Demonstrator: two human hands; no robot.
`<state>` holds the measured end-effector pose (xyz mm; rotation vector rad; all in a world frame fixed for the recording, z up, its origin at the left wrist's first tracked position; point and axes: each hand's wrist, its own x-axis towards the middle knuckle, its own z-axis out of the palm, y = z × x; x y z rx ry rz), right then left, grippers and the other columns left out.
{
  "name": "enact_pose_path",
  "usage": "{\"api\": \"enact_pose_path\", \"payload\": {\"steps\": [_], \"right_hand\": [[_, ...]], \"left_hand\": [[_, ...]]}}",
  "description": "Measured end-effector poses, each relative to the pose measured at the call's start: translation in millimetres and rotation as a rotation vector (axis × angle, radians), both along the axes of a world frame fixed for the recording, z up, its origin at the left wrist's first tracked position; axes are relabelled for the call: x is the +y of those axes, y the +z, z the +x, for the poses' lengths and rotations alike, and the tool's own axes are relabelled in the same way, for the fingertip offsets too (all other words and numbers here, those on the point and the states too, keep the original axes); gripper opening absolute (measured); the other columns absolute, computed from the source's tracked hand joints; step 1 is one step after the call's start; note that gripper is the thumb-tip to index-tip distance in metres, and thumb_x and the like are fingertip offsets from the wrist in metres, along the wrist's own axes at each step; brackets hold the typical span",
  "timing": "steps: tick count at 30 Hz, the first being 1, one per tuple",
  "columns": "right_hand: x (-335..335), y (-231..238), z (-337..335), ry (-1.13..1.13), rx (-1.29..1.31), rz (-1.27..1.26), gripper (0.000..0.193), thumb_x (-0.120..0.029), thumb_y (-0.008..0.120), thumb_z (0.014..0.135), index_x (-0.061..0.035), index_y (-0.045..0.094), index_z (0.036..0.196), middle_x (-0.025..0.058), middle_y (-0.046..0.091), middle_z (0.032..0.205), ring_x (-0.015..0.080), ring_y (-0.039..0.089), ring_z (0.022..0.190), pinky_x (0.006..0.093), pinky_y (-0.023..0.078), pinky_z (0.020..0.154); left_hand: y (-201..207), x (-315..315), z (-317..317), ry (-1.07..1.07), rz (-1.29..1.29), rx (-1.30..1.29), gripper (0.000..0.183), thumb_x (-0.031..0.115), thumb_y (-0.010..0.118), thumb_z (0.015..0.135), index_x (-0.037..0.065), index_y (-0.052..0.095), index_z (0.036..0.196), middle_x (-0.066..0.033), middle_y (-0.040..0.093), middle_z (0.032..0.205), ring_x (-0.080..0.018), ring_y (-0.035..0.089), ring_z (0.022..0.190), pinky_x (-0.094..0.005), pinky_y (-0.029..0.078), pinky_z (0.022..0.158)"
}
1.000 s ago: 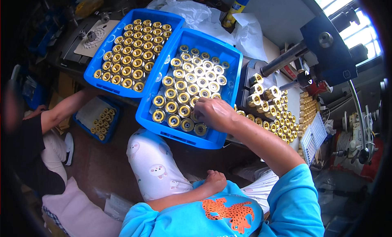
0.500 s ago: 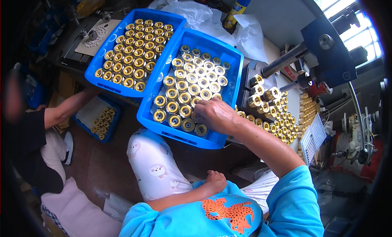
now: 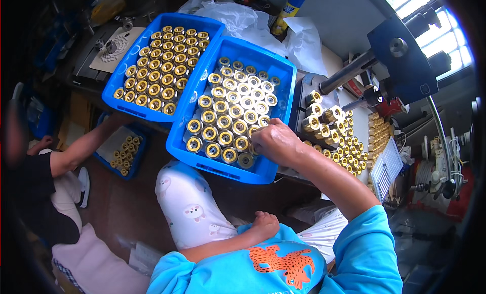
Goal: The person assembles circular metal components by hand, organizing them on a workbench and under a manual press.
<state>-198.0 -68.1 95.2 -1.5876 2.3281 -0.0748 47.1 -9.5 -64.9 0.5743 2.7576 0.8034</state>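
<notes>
My right hand (image 3: 277, 141) reaches over the near right side of a blue plastic bin (image 3: 223, 175). Its fingers are pinched on a brass fitting, mostly hidden under the fingertips. Beside them, rows of short round brass fittings (image 3: 226, 138) stand on end with their ring-shaped openings up. The bin's near right corner has one duller fitting (image 3: 246, 160). Low across my body, my left hand (image 3: 266, 225) rests in my lap, fingers curled in, with nothing seen in it.
A second blue bin (image 3: 132, 109) of brass fittings adjoins on the left. More fittings (image 3: 349, 155) crowd the bench at right, below a blue machine head (image 3: 402, 61). At left, a co-worker's arm (image 3: 91, 142) extends under the second bin, near a lower blue bin (image 3: 132, 171).
My right hand has shifted slightly right relative to the bin, uncovering a fitting at its fingertips. My left hand stays put. The co-worker's second hand now shows at left.
</notes>
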Motion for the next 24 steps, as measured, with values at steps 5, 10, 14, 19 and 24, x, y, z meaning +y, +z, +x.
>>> {"api": "enact_pose_path", "payload": {"steps": [5, 10, 14, 19, 24], "right_hand": [[0, -4, -6, -0.066, 0.107, -0.110, 0.003, -0.009, 0.064, 0.077, -0.0071, 0.062, 0.076, 0.0097, 0.062, 0.075, 0.0273, 0.064, 0.079, 0.0406, 0.043, 0.090], [-3, -5, -22, -0.143, 0.179, -0.180, 0.005, -0.009, 0.062, 0.081, -0.0067, 0.064, 0.078, 0.0091, 0.063, 0.079, 0.0260, 0.064, 0.081, 0.0399, 0.044, 0.087], [-10, -4, -24, -0.149, 0.080, -0.088, 0.005, -0.012, 0.064, 0.080, -0.0084, 0.066, 0.081, 0.0071, 0.065, 0.081, 0.0249, 0.064, 0.083, 0.0393, 0.043, 0.085], [-11, -9, -23, -0.111, 0.142, -0.024, 0.007, -0.014, 0.063, 0.077, -0.0100, 0.069, 0.078, 0.0058, 0.064, 0.078, 0.0224, 0.064, 0.083, 0.0383, 0.041, 0.087], [-12, -8, -23, -0.029, 0.170, 0.051, 0.007, -0.013, 0.063, 0.075, -0.0110, 0.070, 0.073, 0.0045, 0.064, 0.077, 0.0204, 0.063, 0.083, 0.0373, 0.040, 0.089]], "left_hand": [[0, -2, 1, -0.015, -0.061, 0.058, 0.026, 0.013, 0.054, 0.079, -0.008, 0.066, 0.087, -0.0215, 0.065, 0.073, -0.0343, 0.064, 0.070, -0.0593, 0.048, 0.069], [-5, -3, 1, 0.053, -0.134, 0.360, 0.010, 0.014, 0.059, 0.070, 0.004, 0.061, 0.071, -0.0115, 0.058, 0.061, -0.0248, 0.058, 0.056, -0.0438, 0.042, 0.051], [1, -5, 1, 0.040, -0.123, 0.296, 0.012, 0.013, 0.059, 0.073, 0.002, 0.063, 0.076, -0.0116, 0.059, 0.064, -0.0254, 0.059, 0.060, -0.0442, 0.044, 0.054], [14, -12, -2, -0.012, -0.147, 0.249, 0.017, 0.011, 0.057, 0.078, -0.002, 0.064, 0.087, -0.0115, 0.060, 0.069, -0.0263, 0.060, 0.064, -0.0448, 0.045, 0.059], [19, -12, -5, -0.015, -0.152, 0.199, 0.019, 0.011, 0.056, 0.078, -0.002, 0.063, 0.090, -0.0141, 0.062, 0.074, -0.0283, 0.061, 0.070, -0.0461, 0.045, 0.065]]}}
